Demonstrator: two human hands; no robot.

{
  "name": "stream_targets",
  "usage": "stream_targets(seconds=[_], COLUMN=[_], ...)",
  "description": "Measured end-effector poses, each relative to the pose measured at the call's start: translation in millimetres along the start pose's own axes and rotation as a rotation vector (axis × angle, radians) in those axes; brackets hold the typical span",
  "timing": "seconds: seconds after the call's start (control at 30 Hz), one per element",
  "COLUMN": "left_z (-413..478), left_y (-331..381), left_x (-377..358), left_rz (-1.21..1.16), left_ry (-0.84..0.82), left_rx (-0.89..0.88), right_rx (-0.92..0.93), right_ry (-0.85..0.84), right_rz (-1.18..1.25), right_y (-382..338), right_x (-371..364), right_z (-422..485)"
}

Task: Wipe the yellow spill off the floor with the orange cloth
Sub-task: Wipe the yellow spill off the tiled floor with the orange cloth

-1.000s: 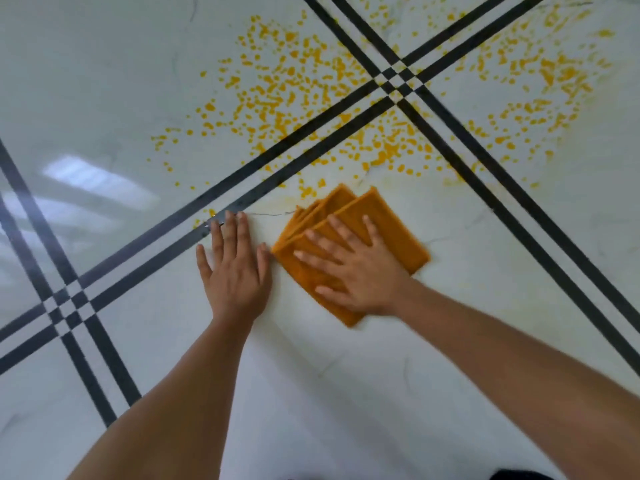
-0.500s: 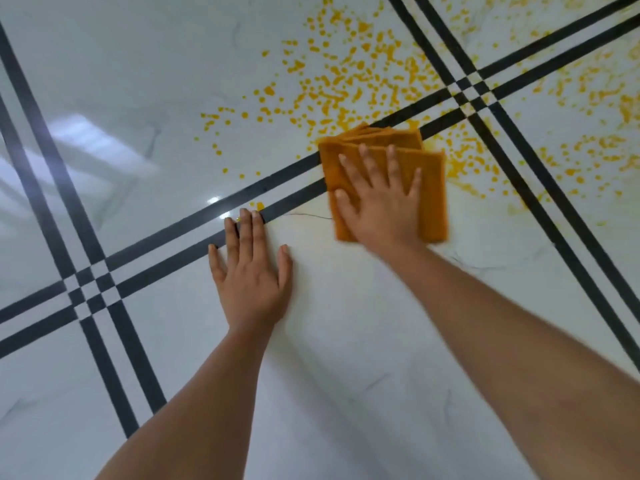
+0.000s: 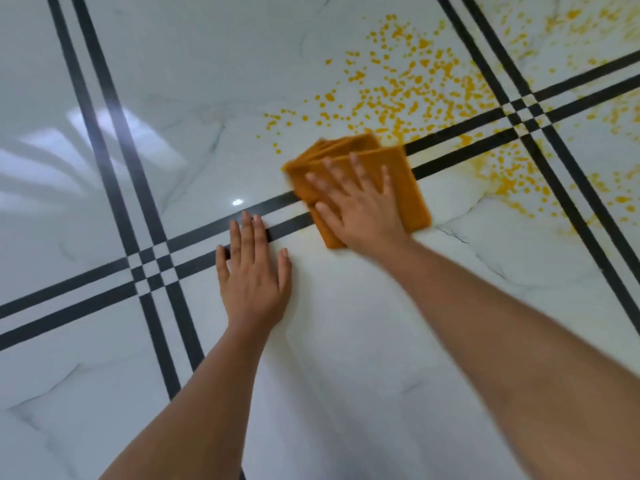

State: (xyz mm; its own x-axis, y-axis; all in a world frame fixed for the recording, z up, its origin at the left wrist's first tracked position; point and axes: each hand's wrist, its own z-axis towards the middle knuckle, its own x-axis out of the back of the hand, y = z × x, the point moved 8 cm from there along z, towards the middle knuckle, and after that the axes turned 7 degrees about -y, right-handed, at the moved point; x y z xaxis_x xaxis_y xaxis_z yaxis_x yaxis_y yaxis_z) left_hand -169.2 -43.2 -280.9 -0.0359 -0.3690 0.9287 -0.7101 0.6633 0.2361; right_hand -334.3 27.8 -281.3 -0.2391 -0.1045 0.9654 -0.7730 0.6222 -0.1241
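A folded orange cloth (image 3: 412,188) lies flat on the white floor, across the double black stripe. My right hand (image 3: 360,209) presses down on it with fingers spread. Yellow spill droplets (image 3: 408,88) scatter beyond the cloth, up and to the right, with more (image 3: 512,181) on the near side of the stripe at right. My left hand (image 3: 252,271) rests flat on the bare floor just left of the cloth, fingers together, its fingertips on the stripe. It holds nothing.
The glossy white marble floor (image 3: 346,341) carries double black stripes that cross at the left (image 3: 152,268) and at the upper right (image 3: 523,109). Window light reflects at the left. More yellow droplets speckle the far right corner (image 3: 588,26).
My right hand slid the cloth up from near my left hand, over the black stripe and into the spill's near edge. The view shifted, and the spill now sits further right. My left hand stayed planted.
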Motion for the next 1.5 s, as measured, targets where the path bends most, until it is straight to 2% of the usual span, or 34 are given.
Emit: stream_targets(seconds=[0.03,0.07,0.13,0.17,0.2,0.27,0.3,0.4,0.43,0.5,0.53,0.57,0.63,0.67,0.7,0.77,0.8,0.83,0.9,0.93,0.97,1.03,1.07,1.1,1.13,1.2,1.23,1.27,1.37,1.4,1.43,1.5], left_z=[-0.9,-1.6,-0.9,-0.1,0.5,1.9,3.0,6.2,6.5,7.2,7.6,8.7,11.9,13.2,13.9,16.2,17.7,19.5,23.2,25.1,26.9,29.6,31.3,33.2,34.4,35.9,35.7,35.2,31.7,30.5,29.2,27.4], left_y=[-6.4,-10.8,-13.3,-11.3,-7.8,-2.4,0.5,15.7,23.6,40.0,50.6,63.9,94.8,110.1,125.2,154.3,170.4,185.0,209.9,223.7,232.7,249.8,256.3,261.1,269.0,281.4,286.9,291.1,304.6,311.4,318.5,334.8], left_x=[0.8,2.0,3.3,2.8,1.9,0.1,-0.6,-5.5,-7.6,-10.5,-12.1,-14.7,-21.2,-23.6,-26.5,-31.9,-35.4,-39.1,-43.2,-45.8,-47.4,-51.6,-53.3,-54.3,-56.1,-58.4,-60.4,-62.3,-70.1,-73.0,-75.4,-77.7], left_rz=[0.008,0.014,0.026,0.036,0.047,0.045,0.044,0.048,0.053,0.054,0.046,0.040,0.026,0.021,0.020,0.011,0.007,0.001,-0.005,-0.001,0.004,0.025,0.040,0.050,0.053,0.058,0.069,0.082,0.095,0.095,0.095,0.097], left_ry=[-0.020,-0.040,-0.058,-0.066,-0.076,-0.082,-0.085,-0.090,-0.087,-0.074,-0.071,-0.069,-0.066,-0.064,-0.059,-0.059,-0.067,-0.074,-0.080,-0.084,-0.086,-0.097,-0.101,-0.102,-0.109,-0.122,-0.128,-0.134,-0.143,-0.150,-0.151,-0.141], left_rx=[0.003,0.000,-0.027,-0.051,-0.074,-0.085,-0.084,-0.130,-0.153,-0.182,-0.195,-0.215,-0.266,-0.286,-0.305,-0.335,-0.352,-0.374,-0.421,-0.445,-0.461,-0.482,-0.486,-0.488,-0.492,-0.514,-0.529,-0.539,-0.551,-0.556,-0.563,-0.601], right_rx=[-0.138,-0.129,0.210,0.313,0.237,-0.122,-0.158,0.285,0.215,-0.249,-0.374,-0.316,0.116,0.197,0.099,-0.312,-0.404,-0.336,0.080,0.161,0.090,-0.322,-0.470,-0.509,-0.440,-0.136,-0.062,-0.120,-0.693,-0.728,-0.623,-0.200], right_ry=[0.047,0.046,0.003,-0.023,-0.057,0.023,0.052,-0.019,-0.032,0.071,0.101,0.087,-0.033,-0.053,-0.054,0.057,0.076,0.062,-0.015,-0.045,-0.035,0.027,0.056,0.060,0.059,0.009,-0.016,-0.007,0.092,0.104,0.112,0.025], right_rz=[0.053,0.094,-0.016,-0.083,-0.093,0.030,0.055,-0.068,-0.074,0.077,0.085,0.050,-0.046,-0.086,-0.068,0.043,0.052,0.027,-0.042,-0.090,-0.087,0.051,0.086,0.092,0.062,-0.014,-0.039,-0.046,0.124,0.139,0.102,-0.028], right_y=[1.2,-12.8,-40.1,-34.9,-18.7,14.5,13.5,9.6,37.0,97.3,109.9,106.6,103.6,122.8,152.1,200.0,206.5,198.7,193.7,214.1,240.9,284.5,286.7,275.9,264.2,252.2,264.8,286.8,337.9,331.8,317.7,294.0], right_x=[-0.5,-2.6,-11.3,-14.9,-12.4,-0.9,0.2,-13.3,-11.0,4.0,5.2,1.8,-8.7,-7.0,-3.6,11.8,10.1,6.1,-4.0,-0.8,4.6,18.0,16.2,11.5,5.9,-8.3,-9.1,-6.5,5.6,5.3,2.3,-13.7], right_z=[-2.0,-6.6,-15.8,-16.1,-10.2,-9.7,-18.2,-44.9,-43.7,-46.4,-55.5,-61.0,-71.7,-73.6,-69.7,-69.9,-77.1,-81.5,-94.6,-99.1,-95.6,-93.7,-100.3,-108.0,-119.0,-149.9,-160.9,-162.4,-162.5,-164.0,-165.0,-183.3])
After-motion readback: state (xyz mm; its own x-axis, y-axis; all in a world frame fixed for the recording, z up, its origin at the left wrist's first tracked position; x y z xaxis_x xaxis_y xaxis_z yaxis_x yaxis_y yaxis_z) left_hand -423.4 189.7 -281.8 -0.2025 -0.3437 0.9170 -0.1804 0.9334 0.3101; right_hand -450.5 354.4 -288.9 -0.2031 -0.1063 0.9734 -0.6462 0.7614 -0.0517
